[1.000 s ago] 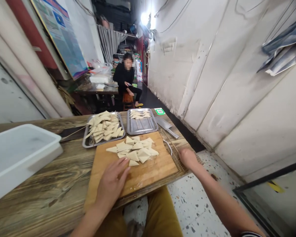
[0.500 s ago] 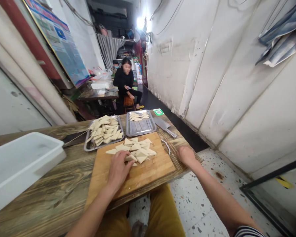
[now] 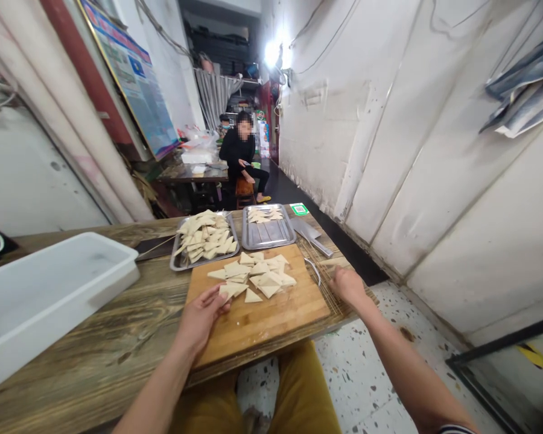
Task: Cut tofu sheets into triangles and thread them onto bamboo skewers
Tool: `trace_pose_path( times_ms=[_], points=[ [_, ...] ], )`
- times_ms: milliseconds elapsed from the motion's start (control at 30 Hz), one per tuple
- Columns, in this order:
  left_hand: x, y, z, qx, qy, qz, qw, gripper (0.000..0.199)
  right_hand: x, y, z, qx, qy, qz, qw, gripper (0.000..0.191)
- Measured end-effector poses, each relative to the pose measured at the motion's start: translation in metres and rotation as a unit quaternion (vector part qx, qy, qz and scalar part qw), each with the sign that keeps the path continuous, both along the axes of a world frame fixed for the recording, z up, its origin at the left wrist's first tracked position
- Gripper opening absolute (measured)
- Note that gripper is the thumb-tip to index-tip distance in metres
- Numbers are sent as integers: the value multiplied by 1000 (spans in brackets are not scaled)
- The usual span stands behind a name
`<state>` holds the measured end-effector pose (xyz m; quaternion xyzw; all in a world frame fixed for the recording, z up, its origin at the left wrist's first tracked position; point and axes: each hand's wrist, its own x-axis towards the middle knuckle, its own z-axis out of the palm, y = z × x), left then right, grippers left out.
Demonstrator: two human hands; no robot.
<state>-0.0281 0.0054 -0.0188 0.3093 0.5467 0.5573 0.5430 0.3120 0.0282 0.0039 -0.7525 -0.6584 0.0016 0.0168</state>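
On the wooden cutting board (image 3: 257,325) lie several pale, flat triangular pieces (image 3: 269,280), which look like sheets of tofu. My left hand (image 3: 203,316) pinches one or more triangular pieces (image 3: 231,290) at the board's near left part. Past the board's right edge, my right hand (image 3: 348,286) is closed over a spread of thin wooden skewers (image 3: 323,280). Its fingertips face away, so what it grips is hidden. Behind the board, a metal tray (image 3: 178,265) bears a heap of triangles on skewers. A second metal tray (image 3: 271,242) holds a few skewered ones in a row.
A cleaver (image 3: 310,232) lies right of the second tray, near a green QR card (image 3: 299,208). A large white plastic tub (image 3: 72,277) takes up the table's left side. A person in black (image 3: 239,147) sits beyond the table. A white wall (image 3: 389,150) runs along the right.
My left hand has drawn back toward me and left, with triangular pieces lifted in its fingers. My right hand stays by the skewers. The whole view has shifted slightly.
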Motion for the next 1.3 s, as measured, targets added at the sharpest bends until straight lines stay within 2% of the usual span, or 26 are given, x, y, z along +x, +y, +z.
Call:
trace_pose_path(
  times_ms=[167,233,267,300,333,367,400,467,533,600,700,767,867,1000,1167,1300],
  points=[
    [-8,-7,19,-53,-180,11,982,15,-16,-19,15,66,109,39,991,31],
    [-12,-8,26,-80,-240,-7,967,17,-33,-35,17,66,212,79,972,33],
    [-14,-8,28,-94,-266,-14,959,18,-45,-45,16,56,344,100,932,31],
    [-16,-8,29,-107,-286,-15,952,19,-57,-55,13,22,479,123,869,32],
    [-18,-8,30,-116,-303,-13,946,20,-69,-66,10,-20,574,134,807,33],
    [-19,-8,30,-123,-315,-10,941,20,-81,-77,6,-58,636,138,757,36],
    [-21,-8,30,-128,-321,-4,938,20,-92,-87,1,-84,669,133,727,37],
    [-22,-9,28,-130,-322,12,938,19,-110,-103,-12,-100,694,120,703,39],
    [-22,-9,26,-130,-314,29,940,17,-121,-114,-25,-101,697,117,700,39],
    [-20,-9,24,-131,-306,39,942,16,-125,-119,-38,-95,687,125,709,34],
    [-16,-9,22,-126,-294,42,946,14,-125,-120,-51,-75,649,151,742,26],
    [-13,-10,20,-110,-279,43,953,12,-124,-119,-54,-60,615,171,767,25],
    [-8,-12,18,-84,-254,30,963,10,-126,-117,-50,-43,571,201,795,29],
    [-4,-13,18,-72,-251,29,965,9,-132,-118,-40,-11,536,228,813,31],
    [-6,-11,22,-84,-245,51,964,7,-133,-124,-31,47,523,241,816,33],
    [-8,-10,23,-101,-254,47,961,10,-134,-126,-23,52,516,264,813,30]
  ],
)
